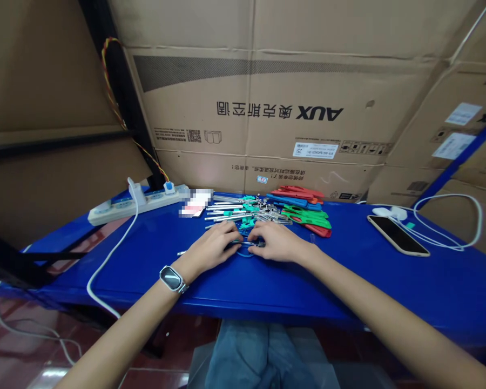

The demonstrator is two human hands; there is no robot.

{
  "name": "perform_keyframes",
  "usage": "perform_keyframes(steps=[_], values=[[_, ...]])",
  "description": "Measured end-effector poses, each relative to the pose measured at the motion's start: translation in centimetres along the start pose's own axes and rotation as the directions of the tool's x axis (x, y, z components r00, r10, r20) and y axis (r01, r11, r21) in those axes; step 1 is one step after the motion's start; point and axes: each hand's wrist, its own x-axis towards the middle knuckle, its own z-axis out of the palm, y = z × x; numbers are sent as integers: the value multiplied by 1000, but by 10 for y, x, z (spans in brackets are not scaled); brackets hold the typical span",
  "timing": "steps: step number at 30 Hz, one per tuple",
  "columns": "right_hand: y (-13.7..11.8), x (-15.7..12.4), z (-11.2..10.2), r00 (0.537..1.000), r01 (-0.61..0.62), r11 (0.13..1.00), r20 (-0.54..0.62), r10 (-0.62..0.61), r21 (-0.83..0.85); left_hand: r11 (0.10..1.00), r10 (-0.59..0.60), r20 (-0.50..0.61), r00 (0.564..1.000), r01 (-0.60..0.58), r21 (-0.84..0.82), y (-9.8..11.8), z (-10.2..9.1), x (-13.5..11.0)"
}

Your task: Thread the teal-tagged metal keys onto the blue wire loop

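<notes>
Left hand [213, 248] and right hand [277, 242] rest on the blue table [348, 281], fingers curled together. Both pinch one small blue tool [246, 246], just before the tool pile [251, 213].

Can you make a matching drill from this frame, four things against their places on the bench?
Things:
1. power strip
2. phone
3. wristwatch
4. red and green tools

Places:
A. on the left wrist
B. far left of the blue table, white cable plugged in
C. right side, lying flat near a white cable
D. just behind the right hand

Pairs: 1-B, 2-C, 3-A, 4-D
</notes>
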Motion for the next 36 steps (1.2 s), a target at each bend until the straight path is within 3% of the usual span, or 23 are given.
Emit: perform_keyframes(steps=[8,14,24,36], values=[[2,5,12,996,-83,995,-12,83,52,990,-106,15,994,107,-92,-1,5,4],[2,1,16,990,-124,988,-52,129,89,970,-126,-29,992,117,-215,-3,11,4],[-4,-3,18,984,-126,991,-119,130,39,993,34,-63,997,-41,-113,-5,7,-4],[-3,3,18,971,-214,972,-84,222,94,999,33,-71,997,-35,-39,-4,6,-5]])
